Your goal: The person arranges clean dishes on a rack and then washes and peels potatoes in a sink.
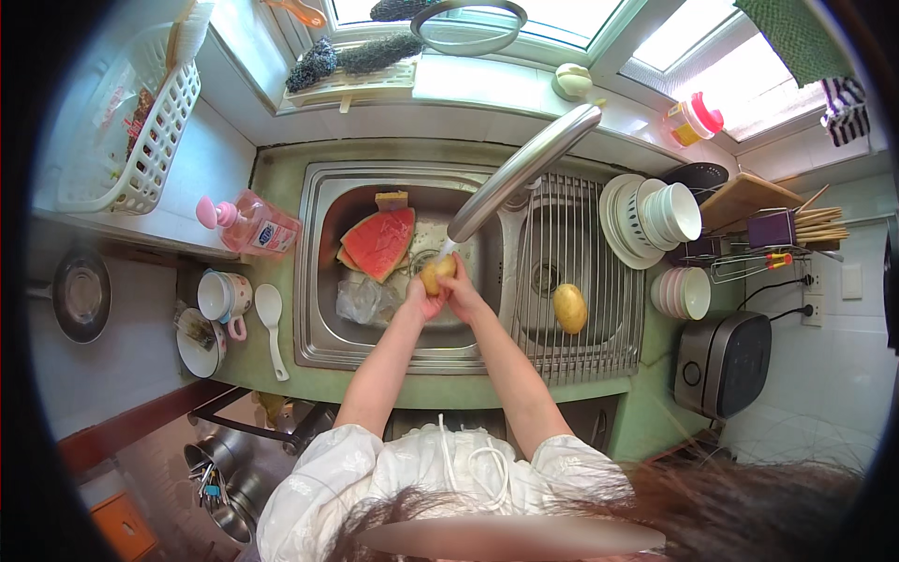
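Observation:
Over the left basin of a steel double sink (393,360), both my hands are closed around a yellow potato (437,272) under the running water of a metal faucet (523,172). My left hand (426,302) is on its left side and my right hand (460,291) on its right; fingers cover part of it. Left of my hands lie a red watermelon piece (383,242), a clear plastic bag (362,301) and a sponge (391,201). Another potato (569,308) rests on the metal roll-up rack (537,344) over the right basin.
Stacked plates (618,225) and bowls (680,214) stand at the rack's right edge. A pink soap bottle (260,226), cups (223,295) and a white rice paddle (270,319) are on the left counter. A dark countertop appliance (723,365) stands at the right.

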### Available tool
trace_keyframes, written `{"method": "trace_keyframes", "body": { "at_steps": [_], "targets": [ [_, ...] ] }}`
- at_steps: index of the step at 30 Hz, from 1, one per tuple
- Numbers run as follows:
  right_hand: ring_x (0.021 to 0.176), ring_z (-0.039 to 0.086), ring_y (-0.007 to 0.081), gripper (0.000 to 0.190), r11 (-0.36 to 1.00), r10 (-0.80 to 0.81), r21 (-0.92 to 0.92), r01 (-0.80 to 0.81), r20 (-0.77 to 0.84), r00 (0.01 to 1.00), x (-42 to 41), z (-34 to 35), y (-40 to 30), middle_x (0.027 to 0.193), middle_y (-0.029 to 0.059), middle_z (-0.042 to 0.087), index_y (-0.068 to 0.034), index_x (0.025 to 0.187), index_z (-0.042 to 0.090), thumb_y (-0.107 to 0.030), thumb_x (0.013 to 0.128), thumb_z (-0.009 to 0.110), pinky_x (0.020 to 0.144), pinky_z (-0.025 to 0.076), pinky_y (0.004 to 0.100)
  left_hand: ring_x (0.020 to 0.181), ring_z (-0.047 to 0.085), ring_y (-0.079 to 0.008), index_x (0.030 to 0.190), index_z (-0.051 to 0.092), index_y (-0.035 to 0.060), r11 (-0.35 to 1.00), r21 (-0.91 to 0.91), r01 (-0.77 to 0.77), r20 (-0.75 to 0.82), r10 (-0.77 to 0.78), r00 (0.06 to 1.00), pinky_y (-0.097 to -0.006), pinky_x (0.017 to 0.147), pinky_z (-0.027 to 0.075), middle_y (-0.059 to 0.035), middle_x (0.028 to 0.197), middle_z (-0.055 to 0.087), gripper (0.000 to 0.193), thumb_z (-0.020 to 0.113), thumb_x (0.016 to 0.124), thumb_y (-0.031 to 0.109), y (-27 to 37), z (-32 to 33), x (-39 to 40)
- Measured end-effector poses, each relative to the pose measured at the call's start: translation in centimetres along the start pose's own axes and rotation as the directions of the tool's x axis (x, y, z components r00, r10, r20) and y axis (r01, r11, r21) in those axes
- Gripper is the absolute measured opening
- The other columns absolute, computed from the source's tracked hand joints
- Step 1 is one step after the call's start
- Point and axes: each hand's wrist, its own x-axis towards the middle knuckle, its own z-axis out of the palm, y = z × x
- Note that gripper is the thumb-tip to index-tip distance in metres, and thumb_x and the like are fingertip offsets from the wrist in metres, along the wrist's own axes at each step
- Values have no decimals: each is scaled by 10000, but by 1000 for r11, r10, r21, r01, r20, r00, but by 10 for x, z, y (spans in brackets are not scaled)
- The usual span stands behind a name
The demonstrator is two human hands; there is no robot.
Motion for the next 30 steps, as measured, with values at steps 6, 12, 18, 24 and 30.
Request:
{"method": "trace_keyframes", "body": {
  "at_steps": [6,12,18,24,30],
  "targets": [
    [964,523,209,714,985,141,-88,-151,-104,984,-8,12,-15,1201,124,430,-167,1350,146,-210,792,590,800,446,323,352,418,-84,884,560,105,966,233,113,150,-150,977,-161,288,328,-25,568,508,386,319,872,407,0,-8,-8],
    [877,532,176,298,976,-72,-216,10,-284,956,18,12,-3,1010,83,547,-107,1115,479,-293,891,416,761,441,311,415,470,-92,892,555,103,866,495,75,-8,-82,997,-180,354,392,-27,582,516,397,305,882,413,3,-40,18],
    [850,531,168,272,981,-116,-187,58,-314,942,26,-1,7,937,70,562,-89,1008,554,-262,909,369,787,417,313,869,568,-233,1143,453,85,895,410,-178,19,186,982,-343,779,469,-121,1042,536,429,341,890,412,-18,-7,-19],
    [1025,436,281,262,737,-297,-675,43,-266,917,23,2,10,1067,183,461,-93,1033,557,-234,885,393,881,361,345,878,572,-228,1131,435,125,590,762,-269,106,297,949,-368,673,511,-92,1053,521,426,321,887,454,-12,2,-28],
    [1114,379,331,279,748,-444,-628,216,-231,865,18,5,14,1153,212,403,-87,1076,564,-213,863,435,957,308,344,860,569,-195,1120,430,135,678,688,-259,70,293,954,-357,635,521,-73,1027,520,408,318,879,444,-2,6,-16]
  ]
}}
